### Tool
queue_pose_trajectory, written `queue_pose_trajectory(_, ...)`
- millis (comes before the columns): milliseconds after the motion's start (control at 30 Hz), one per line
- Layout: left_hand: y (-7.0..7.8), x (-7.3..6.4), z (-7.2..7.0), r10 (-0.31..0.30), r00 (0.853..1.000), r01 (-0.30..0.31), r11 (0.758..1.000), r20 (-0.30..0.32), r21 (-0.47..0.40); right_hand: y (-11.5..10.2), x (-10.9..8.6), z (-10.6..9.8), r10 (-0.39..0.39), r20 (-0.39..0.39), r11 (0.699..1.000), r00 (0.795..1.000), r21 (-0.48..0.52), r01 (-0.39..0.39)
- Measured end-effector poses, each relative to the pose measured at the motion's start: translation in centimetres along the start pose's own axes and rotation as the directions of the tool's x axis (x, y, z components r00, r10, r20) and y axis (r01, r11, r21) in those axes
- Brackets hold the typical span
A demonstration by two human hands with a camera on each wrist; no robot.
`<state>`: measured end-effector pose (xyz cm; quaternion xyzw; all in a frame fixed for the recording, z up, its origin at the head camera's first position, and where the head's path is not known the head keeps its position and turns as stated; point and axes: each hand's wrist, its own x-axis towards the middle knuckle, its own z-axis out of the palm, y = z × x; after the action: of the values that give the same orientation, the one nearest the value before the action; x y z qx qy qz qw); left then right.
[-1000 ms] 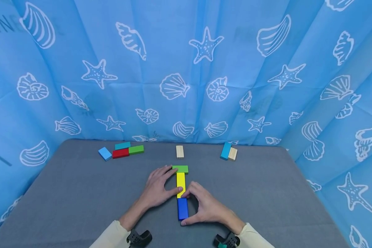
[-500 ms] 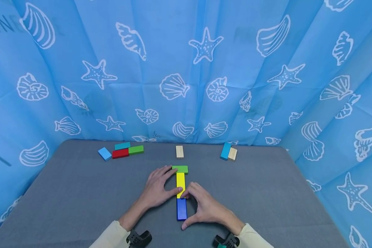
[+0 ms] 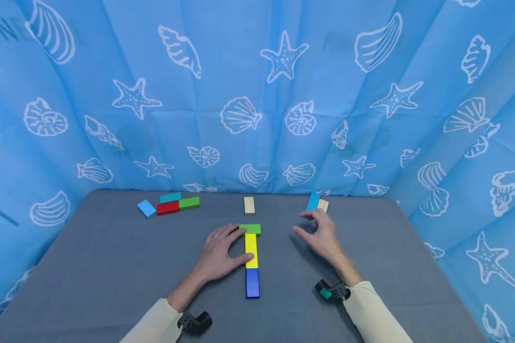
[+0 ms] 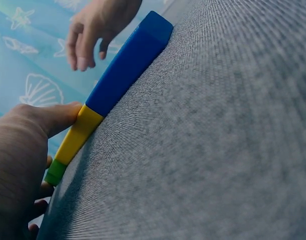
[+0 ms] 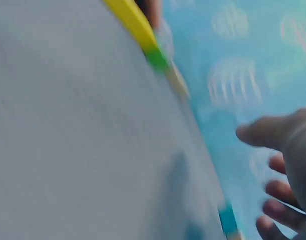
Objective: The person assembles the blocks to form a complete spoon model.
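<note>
In the head view a green block (image 3: 254, 229) lies crosswise at the far end of a yellow block (image 3: 251, 244), and a dark blue block (image 3: 252, 284) continues the line toward the near side. My left hand (image 3: 218, 253) rests on these blocks, fingertips on the green one and thumb over the yellow one. The left wrist view shows the thumb touching the yellow block (image 4: 78, 134) near its joint with the blue block (image 4: 126, 67). My right hand (image 3: 324, 237) holds nothing, fingers spread and loosely bent, just nearer than a turquoise block (image 3: 313, 201) and a plain wooden block (image 3: 323, 205).
One plain wooden block (image 3: 249, 206) lies beyond the green one. At the back left are a light blue block (image 3: 146, 208), a red block (image 3: 168, 208), a teal block (image 3: 170, 197) and another green block (image 3: 190, 203). A shell-patterned curtain (image 3: 257, 157) borders the grey table (image 3: 111, 267).
My right hand has let go of the dark blue block and moved away to the back right. That block now sits straighter in line with the yellow one. The left hand has stayed in place.
</note>
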<state>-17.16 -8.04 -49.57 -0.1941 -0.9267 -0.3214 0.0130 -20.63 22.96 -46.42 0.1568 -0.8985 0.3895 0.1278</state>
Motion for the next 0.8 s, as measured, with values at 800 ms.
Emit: queue_pose_trajectory(800, -0.1, 0.0, -0.1, 0.012, 0.999, -0.014, 0.998, 0.034, 0.054, 5.1, 2.4, -4.4, 0.253, 0.067, 0.967, 0.965, -0.048, -0.250)
